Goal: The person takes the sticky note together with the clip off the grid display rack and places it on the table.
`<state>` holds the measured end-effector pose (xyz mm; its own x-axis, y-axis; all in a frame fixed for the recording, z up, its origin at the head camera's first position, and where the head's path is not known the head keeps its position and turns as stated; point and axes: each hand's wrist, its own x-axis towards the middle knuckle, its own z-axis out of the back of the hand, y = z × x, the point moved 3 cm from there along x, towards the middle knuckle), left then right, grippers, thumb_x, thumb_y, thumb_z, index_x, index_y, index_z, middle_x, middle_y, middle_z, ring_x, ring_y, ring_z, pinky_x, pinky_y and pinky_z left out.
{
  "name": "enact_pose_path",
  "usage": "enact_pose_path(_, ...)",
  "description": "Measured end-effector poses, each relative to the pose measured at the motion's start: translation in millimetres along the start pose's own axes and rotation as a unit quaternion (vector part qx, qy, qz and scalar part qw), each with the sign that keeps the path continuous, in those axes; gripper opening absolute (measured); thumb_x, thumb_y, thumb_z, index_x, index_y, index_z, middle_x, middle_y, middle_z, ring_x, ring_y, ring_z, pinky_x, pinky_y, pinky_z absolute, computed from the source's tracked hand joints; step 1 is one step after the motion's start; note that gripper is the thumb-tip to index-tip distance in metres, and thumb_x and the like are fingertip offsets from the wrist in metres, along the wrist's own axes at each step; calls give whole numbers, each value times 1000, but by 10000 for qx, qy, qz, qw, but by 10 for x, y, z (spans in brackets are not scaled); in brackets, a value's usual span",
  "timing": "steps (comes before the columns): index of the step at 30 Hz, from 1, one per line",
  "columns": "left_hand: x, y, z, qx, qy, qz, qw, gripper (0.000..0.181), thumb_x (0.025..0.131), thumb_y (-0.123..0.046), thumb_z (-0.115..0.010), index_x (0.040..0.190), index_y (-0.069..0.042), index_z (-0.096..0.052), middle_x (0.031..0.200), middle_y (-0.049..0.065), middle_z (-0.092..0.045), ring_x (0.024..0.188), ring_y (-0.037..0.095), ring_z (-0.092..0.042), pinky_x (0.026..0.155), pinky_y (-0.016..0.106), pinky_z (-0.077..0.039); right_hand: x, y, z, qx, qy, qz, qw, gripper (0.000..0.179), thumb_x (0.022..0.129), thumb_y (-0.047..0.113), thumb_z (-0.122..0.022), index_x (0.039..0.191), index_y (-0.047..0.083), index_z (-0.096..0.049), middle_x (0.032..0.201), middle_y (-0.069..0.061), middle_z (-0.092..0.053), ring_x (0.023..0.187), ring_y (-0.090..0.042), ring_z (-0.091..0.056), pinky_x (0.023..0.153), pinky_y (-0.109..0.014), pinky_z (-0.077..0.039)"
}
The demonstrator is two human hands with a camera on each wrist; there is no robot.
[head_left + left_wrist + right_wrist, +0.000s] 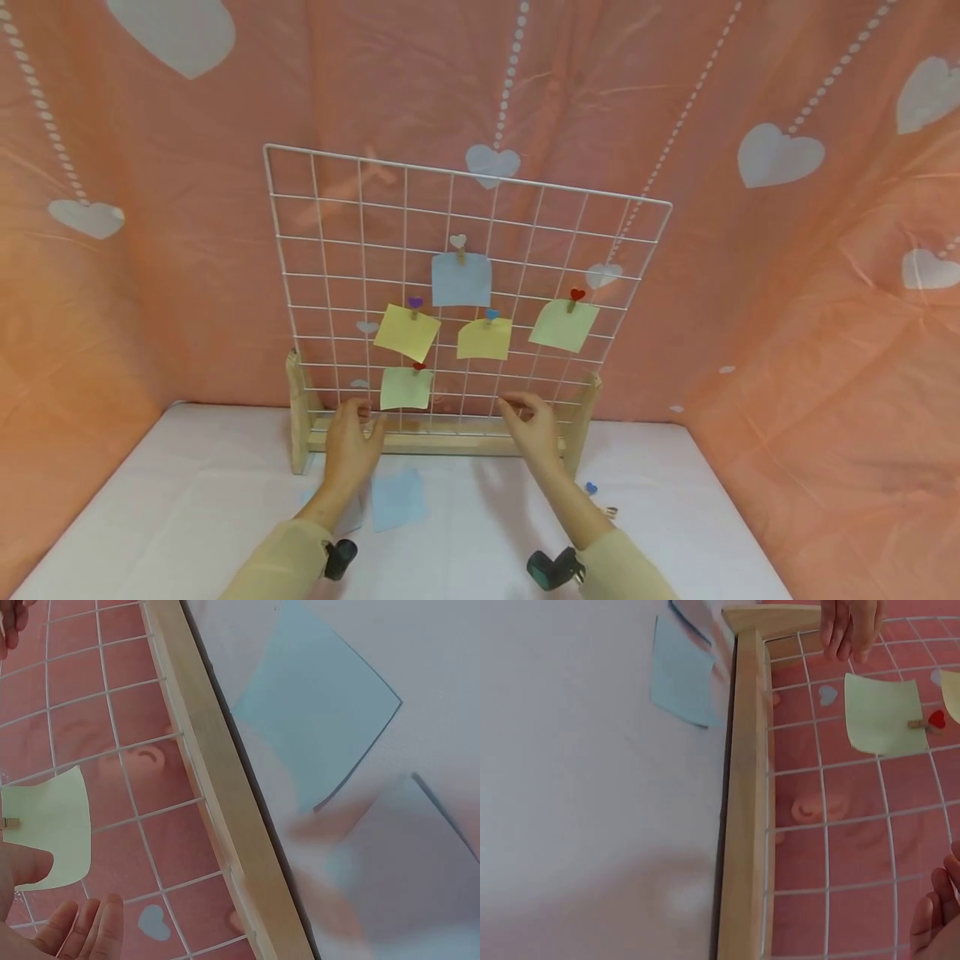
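A white wire grid [517, 287] stands upright in a wooden base [450, 443]. My left hand [351, 442] is beside the lowest green note [407, 388], which hangs from a red-heart clothespin [419, 366]. In the left wrist view its thumb [30, 865] overlaps the note's edge, with the other fingers apart from the thumb and loosely bent. Farther right, my right hand [534, 427] hovers before the grid's lower rows, its fingers loosely curved and nothing showing between them. Higher up hang a blue note [461, 280], two yellow notes [407, 332] and another green note [564, 325], each under a heart clothespin.
Blue paper sheets [398, 499] lie on the white table [457, 533] in front of the base. A blue heart clothespin [591, 487] and some small wooden pieces [611, 512] are beside my right forearm. A pink curtain [750, 333] with white hearts encloses the table.
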<state>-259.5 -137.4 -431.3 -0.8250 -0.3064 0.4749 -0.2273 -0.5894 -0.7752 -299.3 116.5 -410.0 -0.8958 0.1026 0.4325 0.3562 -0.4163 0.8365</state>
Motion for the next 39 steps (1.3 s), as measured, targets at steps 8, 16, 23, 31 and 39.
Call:
enact_pose_path(8,31,-13,-1,-56,63,69,9999,26,86,0,-64,106,12,-55,97,27,-57,91,41,-59,81,50,-47,77,118,-172,439,266,-15,9987,15,85,8,-70,95,-4,-71,92,-17,-70,73,-17,-64,61,-17,-51)
enact_pose_path(16,78,-21,-18,-187,127,67,9997,28,87,-1,-63,110,12,-53,100,29,-59,93,44,-60,84,51,-50,158,283,-366,574,524,220,9967,13,85,11,-72,94,1,-73,89,-14,-72,80,-19,-63,66,-22,-50)
enact_pose_path(23,127,-56,-36,-178,73,14,9998,27,88,0,-63,111,11,-54,101,28,-61,94,43,-60,83,52,-49,166,464,-523,682,876,280,9934,18,85,7,-71,99,-3,-71,94,-19,-70,82,-29,-63,65,-24,-50)
enact_pose_path(31,193,-58,-54,-349,38,205,9992,29,86,1,-63,111,12,-55,98,28,-64,89,41,-63,79,51,-50,131,758,-605,890,1179,270,9887,24,86,0,-67,106,-13,-65,91,-29,-67,79,-43,-64,61,-23,-53)
enact_pose_path(39,229,-76,-70,-486,80,289,9984,25,86,4,-61,109,13,-57,97,29,-65,88,41,-64,80,50,-52,243,512,-851,978,1197,321,9875,27,86,7,-69,109,-7,-67,89,-24,-68,73,-35,-64,59,-17,-49)
